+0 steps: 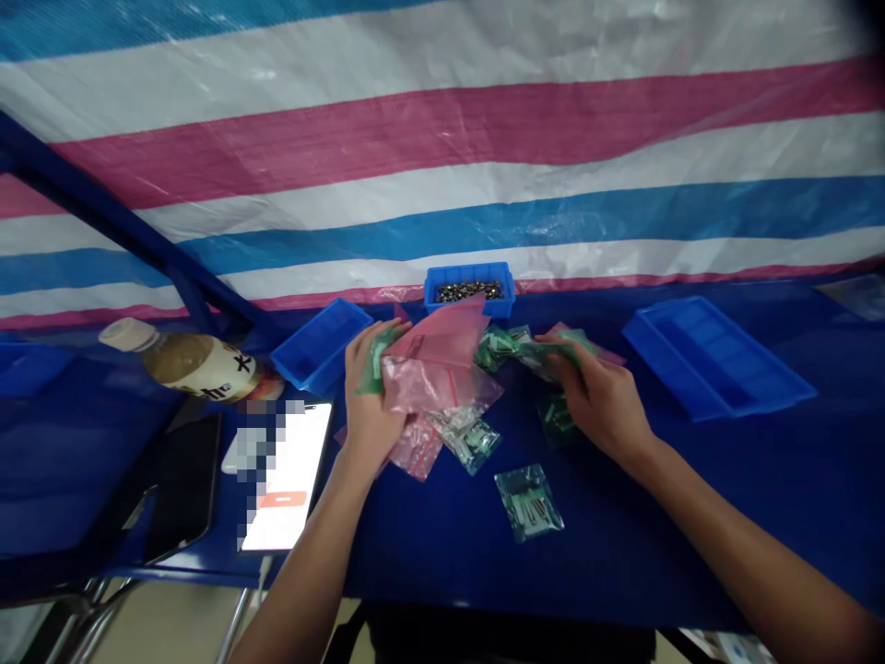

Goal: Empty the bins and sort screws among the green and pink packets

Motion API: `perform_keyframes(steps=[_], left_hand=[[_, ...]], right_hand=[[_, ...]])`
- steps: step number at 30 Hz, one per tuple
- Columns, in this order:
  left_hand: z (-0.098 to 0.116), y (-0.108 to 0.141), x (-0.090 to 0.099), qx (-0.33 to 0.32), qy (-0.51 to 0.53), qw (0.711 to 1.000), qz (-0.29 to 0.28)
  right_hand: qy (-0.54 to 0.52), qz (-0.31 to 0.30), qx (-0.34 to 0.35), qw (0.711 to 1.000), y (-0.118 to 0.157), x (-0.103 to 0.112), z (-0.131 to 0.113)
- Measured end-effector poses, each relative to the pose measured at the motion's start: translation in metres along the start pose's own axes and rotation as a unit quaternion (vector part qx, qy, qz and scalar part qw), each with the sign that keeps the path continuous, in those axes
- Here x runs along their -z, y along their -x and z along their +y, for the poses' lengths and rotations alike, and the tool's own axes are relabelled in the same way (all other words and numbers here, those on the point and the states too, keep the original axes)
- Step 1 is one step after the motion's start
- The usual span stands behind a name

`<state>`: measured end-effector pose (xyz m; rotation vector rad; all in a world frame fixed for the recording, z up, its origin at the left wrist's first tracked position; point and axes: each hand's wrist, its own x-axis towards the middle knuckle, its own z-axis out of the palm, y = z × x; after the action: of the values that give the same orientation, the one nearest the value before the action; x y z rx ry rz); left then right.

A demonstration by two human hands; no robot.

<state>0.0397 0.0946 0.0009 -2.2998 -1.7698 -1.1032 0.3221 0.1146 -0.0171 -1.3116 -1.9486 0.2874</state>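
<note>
My left hand [370, 406] is closed at the left side of a bunch of pink plastic bags [435, 369]; a piece of green plastic [373, 361] shows against its fingers. The topmost pink bag stands up in a peak. My right hand [605, 401] is closed on a green plastic packet [553, 355], whose contents I cannot make out. Between the hands lie more packets [501, 346]. A small clear packet with screw-like metal parts [529, 503] lies flat nearer the front edge, and a similar packet [476, 444] lies under the pink bags' edge.
A blue bin of small metal parts [470, 291] stands behind the bags. Other blue bins sit to the left [322, 346] and right [719, 360]. At left are a drink bottle [200, 364], a lit phone [287, 480] with a cable, and a dark tablet-like device [183, 489].
</note>
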Motion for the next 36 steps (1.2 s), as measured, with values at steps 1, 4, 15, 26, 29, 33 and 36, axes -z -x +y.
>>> perform_keyframes(steps=[1,4,15,26,29,33,36], left_hand=[[0.004,0.000,0.000,-0.015,-0.009,1.000,0.005],[0.019,0.003,-0.007,-0.098,-0.029,0.994,-0.038],[0.023,0.009,-0.018,-0.127,-0.102,0.956,-0.244],[0.002,-0.007,0.009,-0.061,-0.090,0.984,-0.139],[0.003,-0.007,0.010,-0.045,-0.066,0.992,-0.099],[0.018,0.000,-0.004,-0.061,-0.034,0.991,-0.118],[0.028,0.011,-0.021,-0.080,-0.064,0.972,-0.212]], right_hand=[[-0.005,0.008,-0.007,1.000,-0.001,0.000,0.001],[-0.037,0.049,-0.061,0.996,-0.004,0.001,0.003],[-0.018,-0.066,0.092,0.993,0.004,-0.007,-0.018],[0.118,-0.231,0.163,0.952,0.011,-0.026,-0.014],[0.080,-0.225,0.149,0.960,0.010,-0.026,-0.012],[0.022,-0.208,0.111,0.972,0.010,-0.026,-0.009],[-0.005,-0.209,0.114,0.971,0.008,-0.023,-0.009]])
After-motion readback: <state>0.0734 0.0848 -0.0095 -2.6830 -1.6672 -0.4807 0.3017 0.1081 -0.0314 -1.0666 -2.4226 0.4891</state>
